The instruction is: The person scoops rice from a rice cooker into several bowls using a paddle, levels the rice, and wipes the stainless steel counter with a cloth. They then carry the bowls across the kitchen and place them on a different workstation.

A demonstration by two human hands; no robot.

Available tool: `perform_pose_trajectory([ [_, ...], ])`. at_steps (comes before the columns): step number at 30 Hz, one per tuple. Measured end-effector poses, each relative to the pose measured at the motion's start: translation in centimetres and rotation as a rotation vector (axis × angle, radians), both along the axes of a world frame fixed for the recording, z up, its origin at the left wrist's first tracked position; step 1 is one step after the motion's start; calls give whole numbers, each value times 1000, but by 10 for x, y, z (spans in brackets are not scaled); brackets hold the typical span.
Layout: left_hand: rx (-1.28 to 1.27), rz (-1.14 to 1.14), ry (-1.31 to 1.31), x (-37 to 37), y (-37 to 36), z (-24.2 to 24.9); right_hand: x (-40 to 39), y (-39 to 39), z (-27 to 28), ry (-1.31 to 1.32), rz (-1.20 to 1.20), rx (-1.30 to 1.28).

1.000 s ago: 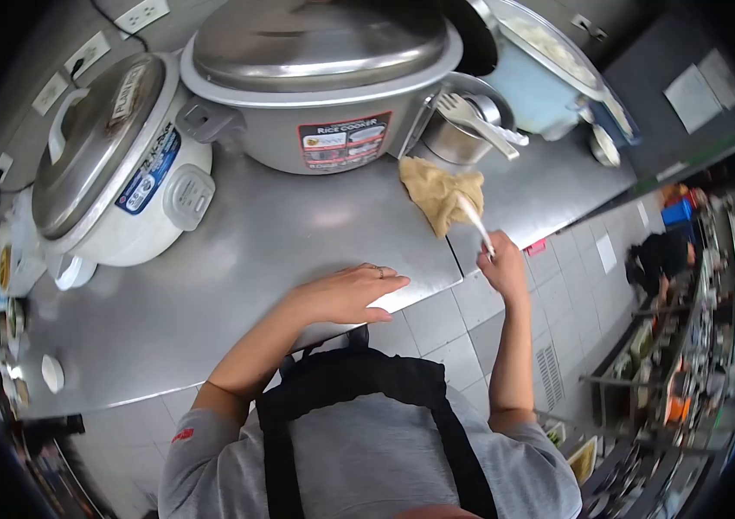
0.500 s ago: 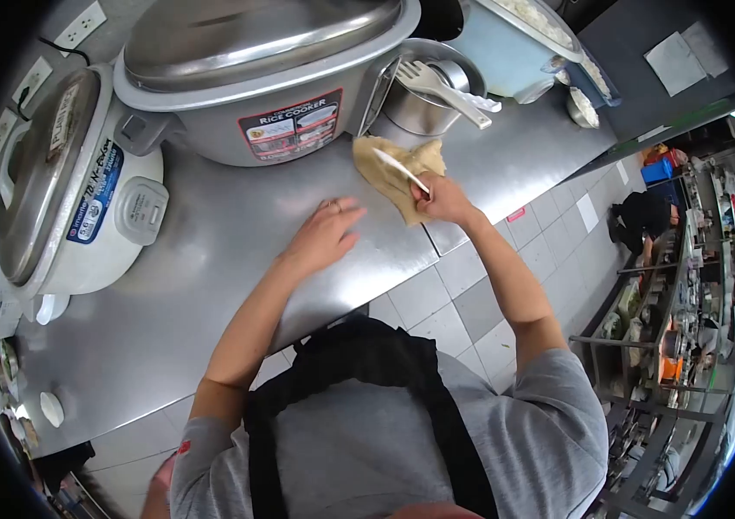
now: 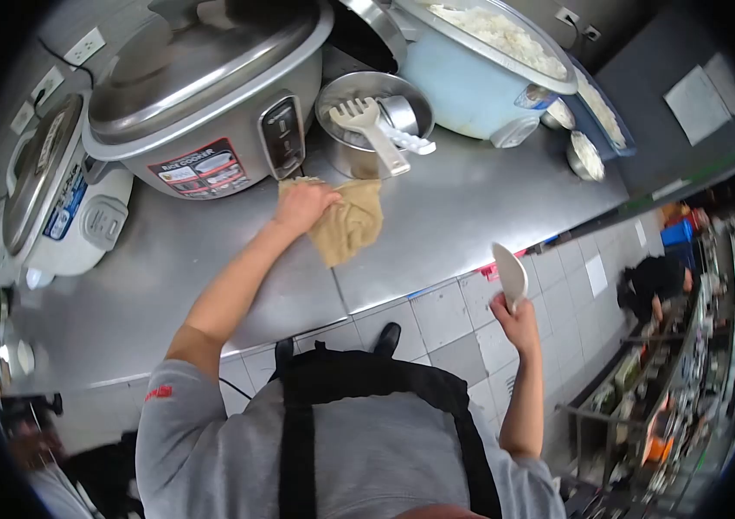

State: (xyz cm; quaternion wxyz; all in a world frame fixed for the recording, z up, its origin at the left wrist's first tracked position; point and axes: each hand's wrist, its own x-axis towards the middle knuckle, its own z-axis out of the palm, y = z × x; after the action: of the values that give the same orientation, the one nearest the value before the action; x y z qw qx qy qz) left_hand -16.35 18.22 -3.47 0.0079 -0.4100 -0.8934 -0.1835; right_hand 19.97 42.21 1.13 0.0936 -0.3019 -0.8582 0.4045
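Counter: brushed-steel countertop point(image 3: 445, 225), running beneath everything here.
Cooker: big grey rice cooker point(image 3: 242, 130) with a domed metal lid, beyond my left hand.
Pot: round steel pot point(image 3: 346, 161) beside it, a pale forked server point(image 3: 372, 130) lying across.
Cloth: tan crumpled cloth point(image 3: 352, 227), flat on the steel, near the pot.
Left hand: mine point(image 3: 302, 208), fingers on the cloth; whether they pinch it, I cannot tell.
Right hand: mine point(image 3: 519, 325), closed around the white paddle point(image 3: 511, 275), blade raised.

glossy metal counter point(image 3: 471, 208), rumpled cloth point(image 3: 354, 221), smooth plastic paddle point(image 3: 511, 273), shiny metal pot point(image 3: 346, 160)
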Motion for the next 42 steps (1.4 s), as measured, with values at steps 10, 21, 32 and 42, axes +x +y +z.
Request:
perform_pose_trajectory([
  [10, 282, 291, -332, -42, 129, 118, 1, 110, 13, 127, 20, -112],
  [21, -56, 510, -324, -54, 209, 114, -51, 105, 29, 153, 248, -88],
  [32, 44, 584, -229, -34, 212, 111, -83, 191, 36, 107, 410, -99],
  [42, 49, 618, 66, 41, 216, 137, -163, 264, 44, 186, 688, -102],
])
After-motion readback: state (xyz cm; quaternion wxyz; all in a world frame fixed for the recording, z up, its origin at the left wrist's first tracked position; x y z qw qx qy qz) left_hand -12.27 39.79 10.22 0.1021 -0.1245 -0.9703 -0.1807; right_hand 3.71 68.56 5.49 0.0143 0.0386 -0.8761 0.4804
